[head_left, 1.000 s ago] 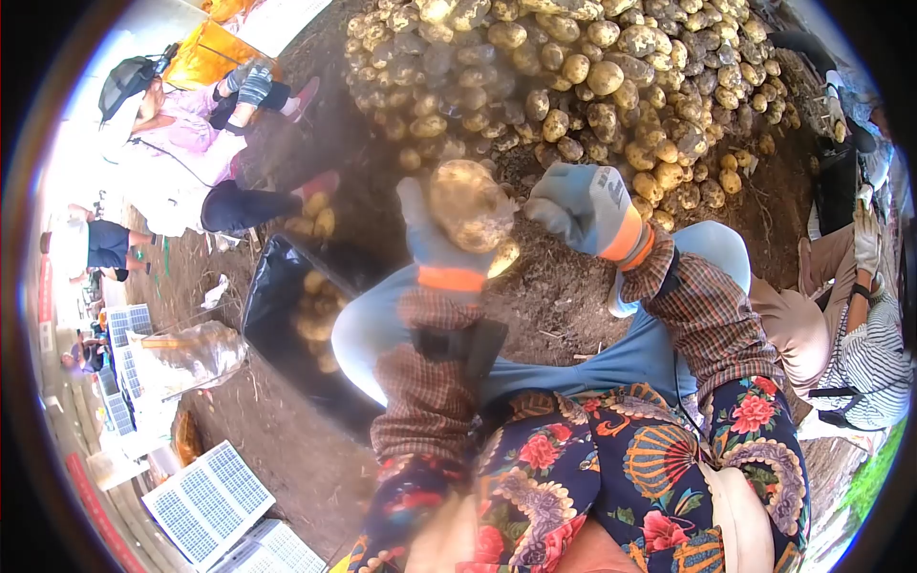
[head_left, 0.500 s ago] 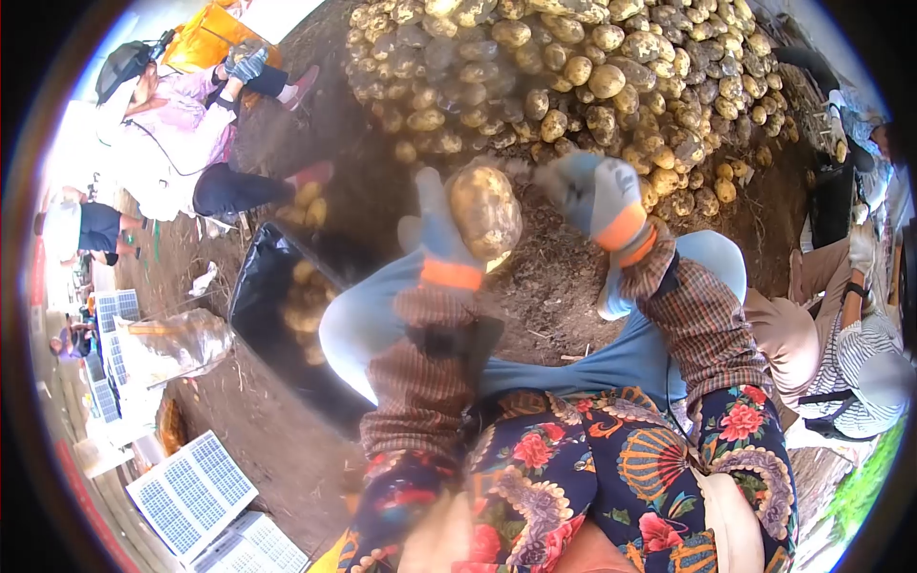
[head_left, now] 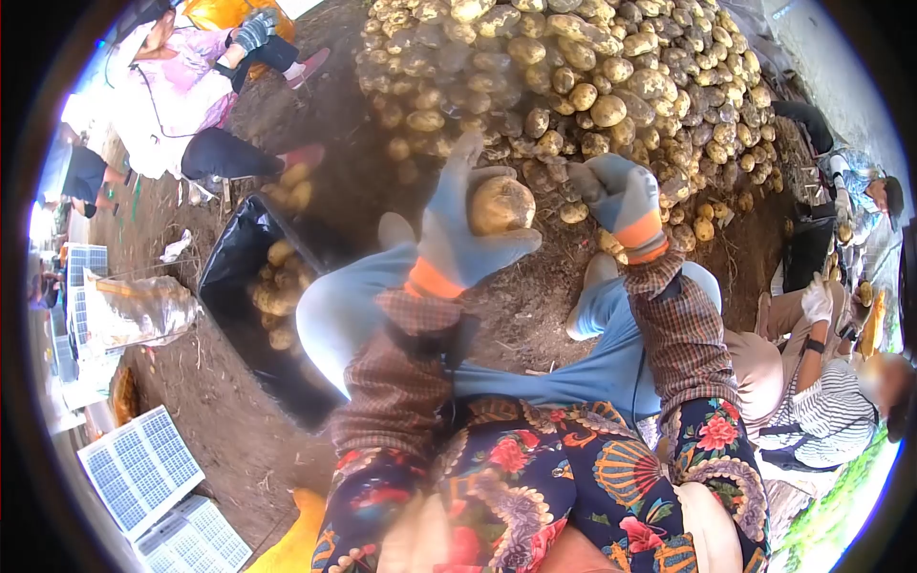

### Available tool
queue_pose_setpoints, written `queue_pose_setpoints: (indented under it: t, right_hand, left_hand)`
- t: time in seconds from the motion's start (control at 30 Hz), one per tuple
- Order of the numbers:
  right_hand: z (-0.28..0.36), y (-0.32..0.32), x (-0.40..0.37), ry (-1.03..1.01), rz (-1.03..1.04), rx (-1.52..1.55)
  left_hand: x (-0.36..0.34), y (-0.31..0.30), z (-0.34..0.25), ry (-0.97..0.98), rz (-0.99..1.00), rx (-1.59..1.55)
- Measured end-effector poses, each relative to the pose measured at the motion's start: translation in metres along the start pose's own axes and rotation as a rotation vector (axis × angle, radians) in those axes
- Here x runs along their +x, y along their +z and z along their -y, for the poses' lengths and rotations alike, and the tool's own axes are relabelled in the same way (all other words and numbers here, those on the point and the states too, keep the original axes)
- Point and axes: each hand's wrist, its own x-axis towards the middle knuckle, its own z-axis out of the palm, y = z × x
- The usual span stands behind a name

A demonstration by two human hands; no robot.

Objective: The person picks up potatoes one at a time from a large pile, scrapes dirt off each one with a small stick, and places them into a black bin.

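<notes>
My left hand point(head_left: 449, 218), in a blue-grey glove with an orange cuff, is closed around a large yellowish potato point(head_left: 502, 205). The potato rests against the palm and the thumb side, above the bare soil between my knees. To its right, apart from the potato, my right hand point(head_left: 619, 196) wears the same kind of glove. Its fingers are curled in, and whatever they hold, if anything, is hidden. Just beyond both hands lies a big heap of potatoes point(head_left: 611, 110), some pale and some dark with dirt.
A black crate or bag point(head_left: 222, 272) with several potatoes stands by my left knee. White slotted crates point(head_left: 143, 468) lie at lower left near a clear plastic sack point(head_left: 143, 310). One person point(head_left: 181, 86) sits at upper left; another in stripes point(head_left: 821, 411) sits at right.
The left hand has turned, and the potato shows a different side and sits slightly further right. The right hand stays curled, shifted a little. The whole view has swung slightly.
</notes>
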Motion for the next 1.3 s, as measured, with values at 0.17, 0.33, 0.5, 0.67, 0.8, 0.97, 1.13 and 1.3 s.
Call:
queue_pose_setpoints:
  t: [0.17, 0.33, 0.5, 0.67, 0.8, 0.97, 1.13, 1.3]
  right_hand:
    - [-0.002, -0.002, -0.012, -0.225, 0.071, 0.117]
    - [-0.043, 0.006, -0.013, 0.134, 0.117, -0.13]
    - [-0.07, 0.024, -0.007, 0.246, 0.079, 0.424]
    - [-0.094, 0.03, -0.008, 0.38, 0.174, 0.315]
    - [-0.097, 0.043, -0.015, 0.365, 0.062, 0.504]
    - [-0.11, 0.046, -0.016, 0.455, 0.068, 0.358]
    - [-0.089, 0.042, -0.002, -0.278, -0.074, -0.025]
    - [-0.074, -0.005, 0.004, 0.141, 0.149, 0.191]
  left_hand:
    - [-0.002, -0.006, -0.006, 0.0, -0.019, 0.15]
    - [-0.003, -0.008, -0.005, 0.091, -0.074, 0.264]
    - [-0.011, -0.053, -0.043, -0.229, -0.223, -0.784]
    - [-0.058, -0.18, -0.014, -0.221, -0.412, -0.992]
    - [-0.151, -0.312, 0.029, -0.379, -0.565, -0.975]
    - [-0.257, -0.364, 0.141, -0.945, -1.032, -0.691]
    - [-0.252, -0.377, 0.247, -1.167, -1.073, -0.403]
    - [-0.125, -0.38, 0.225, -1.168, -0.973, 0.611]
